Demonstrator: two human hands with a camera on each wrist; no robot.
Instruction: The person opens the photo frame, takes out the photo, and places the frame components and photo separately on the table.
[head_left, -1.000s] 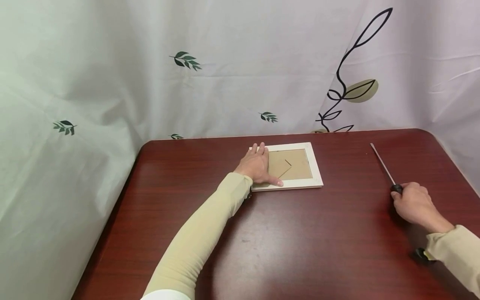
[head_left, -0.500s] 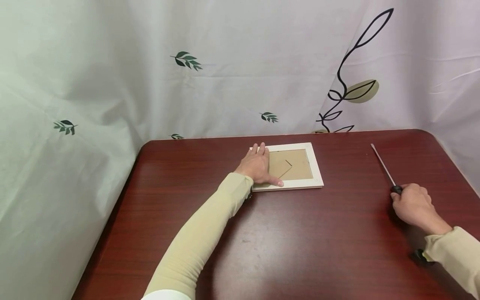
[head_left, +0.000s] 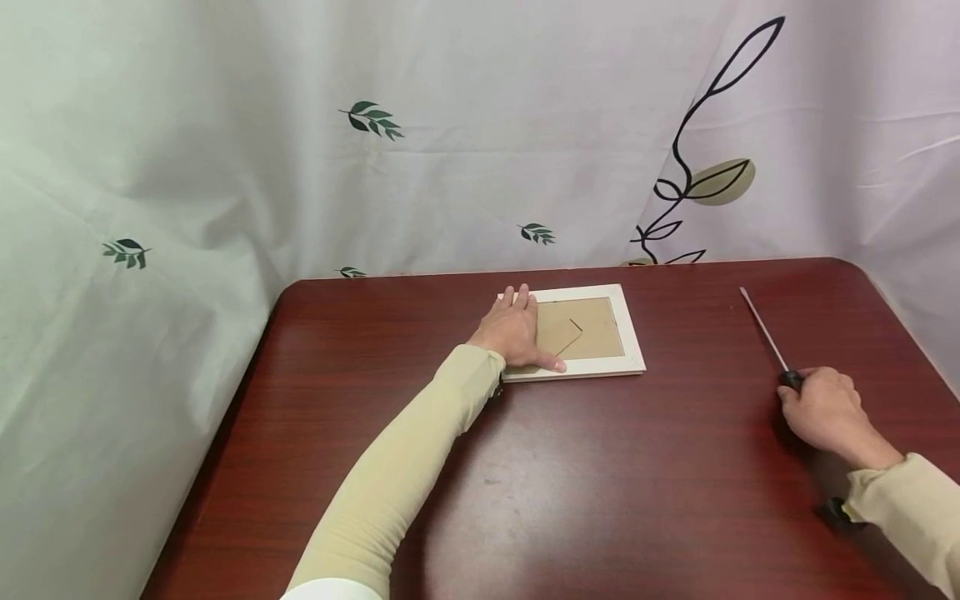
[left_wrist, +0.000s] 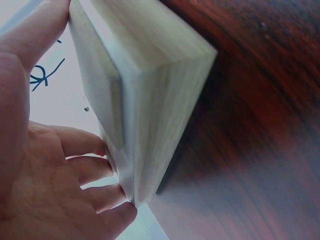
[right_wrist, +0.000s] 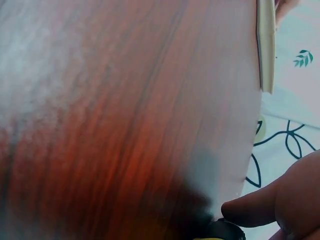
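A white picture frame (head_left: 632,333) lies face down toward the back of the table, its tan backing board (head_left: 592,317) and a small V-shaped stand cutout upward. My left hand (head_left: 513,332) rests flat across the frame's left side, fingers straight and thumb on the near edge. In the left wrist view those fingers (left_wrist: 97,172) lie along the back, beside the frame's thick pale edge (left_wrist: 165,100). Off to the right, my right hand (head_left: 828,412) grips a screwdriver (head_left: 767,329) by its black handle, the long metal shaft pointing away. Most of the handle is hidden in the palm.
The dark red wooden table (head_left: 600,483) has rounded back corners. Behind it and along its sides hangs a white curtain (head_left: 450,183) printed with leaves. The right wrist view shows the frame's edge (right_wrist: 267,50) at the far side.
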